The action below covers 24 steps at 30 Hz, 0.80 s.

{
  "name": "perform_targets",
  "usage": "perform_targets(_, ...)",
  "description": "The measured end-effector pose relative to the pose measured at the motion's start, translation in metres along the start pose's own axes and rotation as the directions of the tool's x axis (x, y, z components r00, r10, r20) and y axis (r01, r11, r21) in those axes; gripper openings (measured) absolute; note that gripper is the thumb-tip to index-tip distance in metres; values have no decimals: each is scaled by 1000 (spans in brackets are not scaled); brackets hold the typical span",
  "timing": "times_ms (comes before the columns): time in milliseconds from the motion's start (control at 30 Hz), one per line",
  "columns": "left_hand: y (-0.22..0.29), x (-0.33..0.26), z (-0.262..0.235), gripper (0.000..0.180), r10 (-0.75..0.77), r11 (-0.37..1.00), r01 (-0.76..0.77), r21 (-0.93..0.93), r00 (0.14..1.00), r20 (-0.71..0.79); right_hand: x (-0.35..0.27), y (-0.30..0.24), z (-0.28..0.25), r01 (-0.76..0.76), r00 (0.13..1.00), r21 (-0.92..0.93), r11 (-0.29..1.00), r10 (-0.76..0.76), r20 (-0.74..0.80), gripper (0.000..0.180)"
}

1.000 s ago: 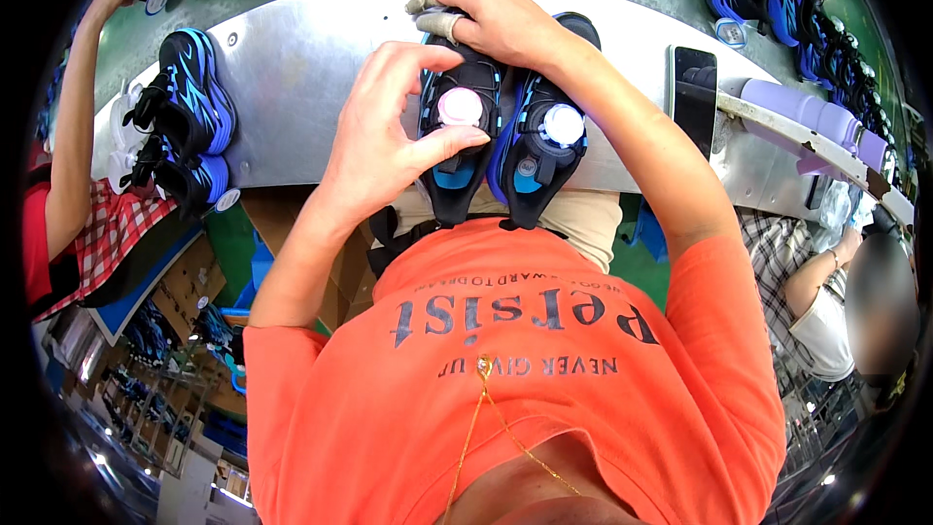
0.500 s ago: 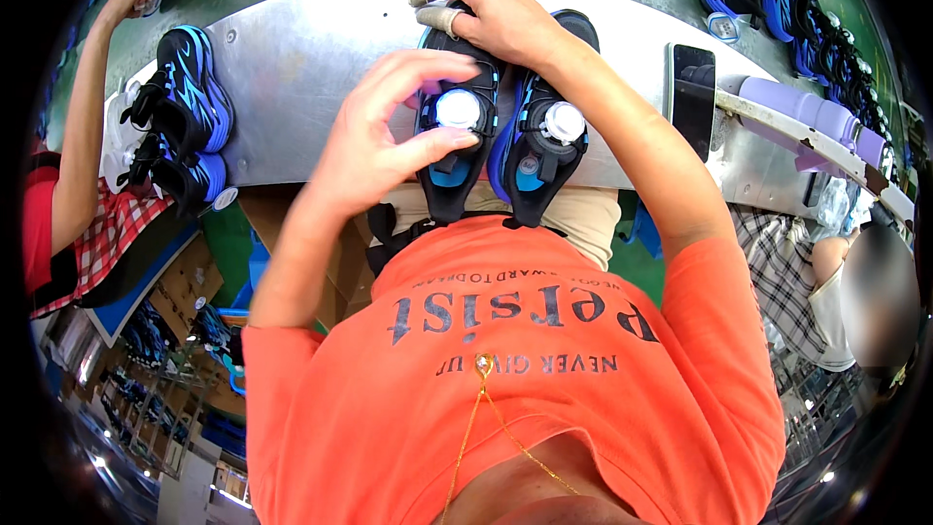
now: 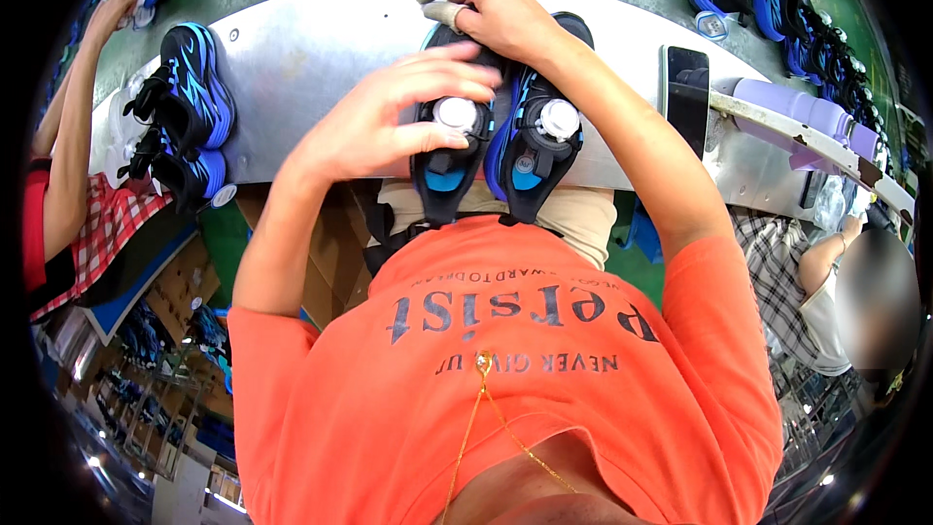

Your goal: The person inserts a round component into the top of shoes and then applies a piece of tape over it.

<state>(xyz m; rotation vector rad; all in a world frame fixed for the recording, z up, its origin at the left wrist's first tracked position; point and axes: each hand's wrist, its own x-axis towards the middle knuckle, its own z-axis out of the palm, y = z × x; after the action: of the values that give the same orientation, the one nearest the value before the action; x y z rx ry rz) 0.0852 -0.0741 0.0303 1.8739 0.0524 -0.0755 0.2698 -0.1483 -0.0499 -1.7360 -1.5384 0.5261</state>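
Observation:
Two black-and-blue sneakers lie side by side in front of me, heels toward my body. The left sneaker (image 3: 449,157) and the right sneaker (image 3: 526,141) each carry a white round cap-like piece on the tongue, one being the left white piece (image 3: 455,114), the other the right white piece (image 3: 560,119). My left hand (image 3: 394,107) is open over the left sneaker, fingers stretched across its upper and thumb beside the white piece. My right hand (image 3: 494,12), with beige covers on some fingers, curls over that sneaker's toe, which it partly hides.
The sneakers rest at the near edge of a pale metal table (image 3: 311,68). A pair of matching sneakers (image 3: 197,87) stands at the left, a phone (image 3: 686,97) and a purple bottle (image 3: 797,112) at the right. Behind a metal bar (image 3: 777,131), more shoes line up. Co-workers sit on both sides.
My left hand has shifted slightly left, its fingers straighter and flatter over the left sneaker. My right hand stays at the toe. The left co-worker's hand has moved left.

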Motion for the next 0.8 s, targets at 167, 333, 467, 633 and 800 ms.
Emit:
perform_targets(167, 5, -58, 33, 14, -304, 925, 138, -355, 829, -469, -22, -24, -59, -89, 966, 100, 991, 61, 251, 57)
perform_targets(333, 15, -69, 59, 13, -489, 824, 283, -491, 793, -364, -39, -47, -54, -20, 922, -22, 1000, 27, 386, 63)
perform_targets(467, 18, -67, 54, 21, -574, 732, 312, -605, 761, -303, -28, -49, -54, -4, 868, 28, 1000, -10, 496, 61)
perform_targets(633, 24, -69, 57, 29, -631, 656, 307, -689, 724, -278, -34, -58, -46, -25, 921, 35, 999, 9, 389, 65)
perform_targets(800, 33, -71, 42, 32, -689, 420, 347, -838, 723, -46, -21, -37, -53, 14, 918, 93, 996, -50, 394, 54)
